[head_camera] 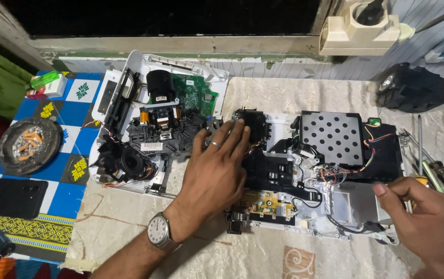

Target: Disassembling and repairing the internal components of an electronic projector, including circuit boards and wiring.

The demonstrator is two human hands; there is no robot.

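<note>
Seen from a head camera looking down on a cloth-covered worktable [129, 217], a dismantled projector lies in two parts. The left hand [215, 168], with a ring and a wristwatch [158, 230], lies flat with fingers spread, pressing on the opened projector chassis [304, 175] near a black block at its upper left; it grips nothing. The right hand [428, 217] sits at the chassis's right edge, fingers curled narrowly as if pinching something small, but what it holds cannot be made out. The chassis shows a perforated metal shield [333, 135], coloured wires and a yellowish circuit board [269, 205]. Just left lies the white upper shell [113, 82] with a green circuit board [195, 94] and black lens assembly [129, 163]. Screwdrivers [433, 168] rest at right. On a blue patterned mat [72, 191] at far left sit a full ashtray [28, 145] and a dark phone [10, 197].
</note>
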